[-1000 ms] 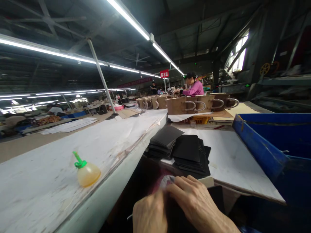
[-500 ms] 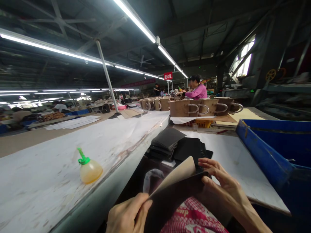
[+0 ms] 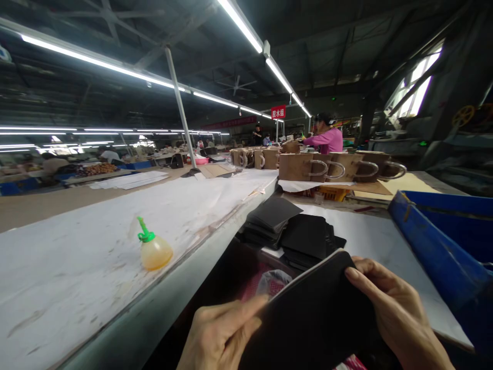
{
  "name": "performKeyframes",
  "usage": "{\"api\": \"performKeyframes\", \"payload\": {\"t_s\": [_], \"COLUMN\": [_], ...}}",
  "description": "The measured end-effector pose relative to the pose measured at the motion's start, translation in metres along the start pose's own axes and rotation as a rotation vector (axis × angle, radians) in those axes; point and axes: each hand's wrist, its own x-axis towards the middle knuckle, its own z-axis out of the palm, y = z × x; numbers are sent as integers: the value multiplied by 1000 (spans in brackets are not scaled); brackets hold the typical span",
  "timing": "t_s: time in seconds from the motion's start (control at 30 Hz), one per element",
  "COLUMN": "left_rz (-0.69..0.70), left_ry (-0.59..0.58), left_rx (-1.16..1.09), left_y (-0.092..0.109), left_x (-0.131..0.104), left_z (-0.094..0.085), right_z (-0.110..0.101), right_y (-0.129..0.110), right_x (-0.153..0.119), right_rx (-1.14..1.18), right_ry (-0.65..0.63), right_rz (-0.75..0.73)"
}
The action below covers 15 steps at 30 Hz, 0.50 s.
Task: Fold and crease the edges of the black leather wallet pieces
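Between my hands is a black sheet piece [image 3: 311,313] with rounded corners; a pale edge shows along its upper side. My left hand [image 3: 223,331] pinches its left edge between thumb and fingers. At the upper right corner my right hand [image 3: 389,298] grips it, thumb on the black face and fingers behind. Just beyond it lie two stacks of similar black pieces, the left stack [image 3: 271,218] and the right stack [image 3: 308,239]. Clear plastic [image 3: 273,281] shows behind the sheet's left edge, over something pink.
A squeeze bottle [image 3: 156,253] with green nozzle and amber liquid stands on the white-covered table [image 3: 96,272] to my left. At right is a blue bin [image 3: 431,241]. Brown pieces with clear handle loops [image 3: 300,168] stand ahead. A person in a pink top [image 3: 327,140] works farther back.
The pale layer that stood away from the black sheet now lies nearly flat against it. My right hand has shifted right and slightly down along the sheet. The view has turned a little left.
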Motion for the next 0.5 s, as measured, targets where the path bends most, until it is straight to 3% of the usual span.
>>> {"api": "performKeyframes", "payload": {"t_s": [0.2,0.4,0.5], "left_rz": [-119,-240,-287], "left_ry": [-87,36,93], "left_rx": [27,-95,-154], "left_y": [-1,1,4], "left_x": [4,12,13], "left_z": [11,37,41], "right_z": [6,9,10], "right_y": [-14,-21,-26], "right_x": [-11,-14,-14], "right_rx": [-139,-240,-201], "right_ry": [69,62,35], "right_rz": [-11,-62,-49]}}
